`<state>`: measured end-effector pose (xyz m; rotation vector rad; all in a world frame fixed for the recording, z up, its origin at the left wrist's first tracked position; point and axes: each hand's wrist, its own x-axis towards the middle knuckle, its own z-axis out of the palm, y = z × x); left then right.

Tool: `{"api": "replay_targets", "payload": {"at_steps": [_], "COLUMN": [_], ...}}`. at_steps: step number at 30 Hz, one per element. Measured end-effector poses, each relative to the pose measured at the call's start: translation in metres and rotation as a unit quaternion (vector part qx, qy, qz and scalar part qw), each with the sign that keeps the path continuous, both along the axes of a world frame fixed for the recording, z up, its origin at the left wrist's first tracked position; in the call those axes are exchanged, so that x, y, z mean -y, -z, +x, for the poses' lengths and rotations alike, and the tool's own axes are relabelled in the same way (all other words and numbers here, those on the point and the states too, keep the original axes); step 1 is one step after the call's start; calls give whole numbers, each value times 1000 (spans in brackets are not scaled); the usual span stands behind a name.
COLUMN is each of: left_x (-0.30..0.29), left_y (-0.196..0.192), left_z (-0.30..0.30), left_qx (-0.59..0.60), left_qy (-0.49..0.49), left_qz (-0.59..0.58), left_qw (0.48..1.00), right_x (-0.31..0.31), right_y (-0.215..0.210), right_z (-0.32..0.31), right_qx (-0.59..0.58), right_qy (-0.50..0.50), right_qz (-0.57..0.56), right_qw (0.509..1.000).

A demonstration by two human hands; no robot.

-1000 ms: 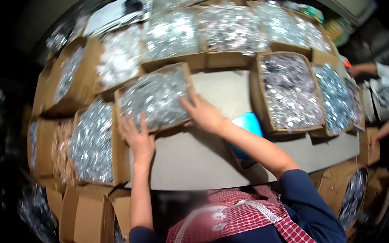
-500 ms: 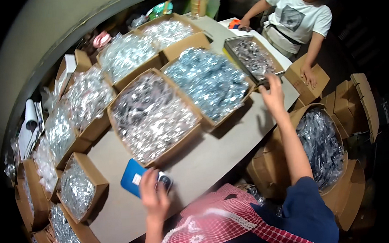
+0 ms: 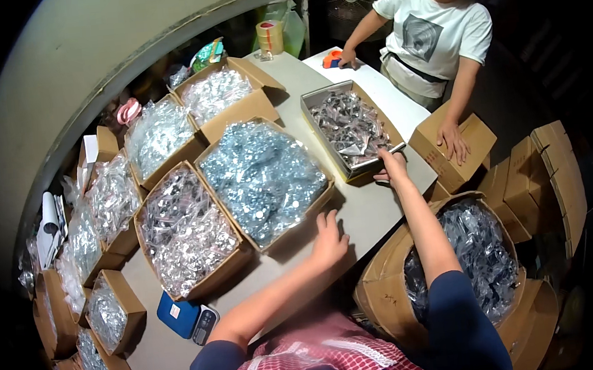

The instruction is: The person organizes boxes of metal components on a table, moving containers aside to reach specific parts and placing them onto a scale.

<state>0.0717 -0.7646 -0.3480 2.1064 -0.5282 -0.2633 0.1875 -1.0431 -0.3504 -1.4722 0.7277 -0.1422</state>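
Observation:
My right hand grips the near wall of a shallow grey tray, fingers at its rim by the right corner. Small dark and silvery plastic packets fill the tray. Held over the table in front of the box of bluish packets, my left hand has its fingers apart and holds nothing. Left of that box stands a carton of dark and silver packets. A small blue scale with a grey display end lies on the table near my left forearm.
More cartons of clear packets line the table's far and left sides. A co-worker stands across, one hand on a closed carton, the other by an orange tape dispenser. A large carton of dark packets stands at right.
My left hand has left the blue scale and moved right, in front of the bluish packets. My right hand has closed on the tray's near rim. The view has shifted.

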Motion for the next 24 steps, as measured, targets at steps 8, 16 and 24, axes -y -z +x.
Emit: {"api": "replay_targets", "payload": {"at_steps": [8,16,24], "left_x": [33,69,113], "left_y": [-41,-78,-34], "left_z": [27,224,336], "left_qx": [-44,297,113], "left_qy": [15,89,230], "left_qz": [36,216,363], "left_qw": [998,926,896], "right_x": [3,13,12], "right_y": [-10,-40,-22], "right_z": [-77,-122,-114], "right_qx": [-51,-141,-108], "right_qy": [-3,-100,-92], "right_qz": [-33,-26,9], "right_qw": [998,985,990]}}
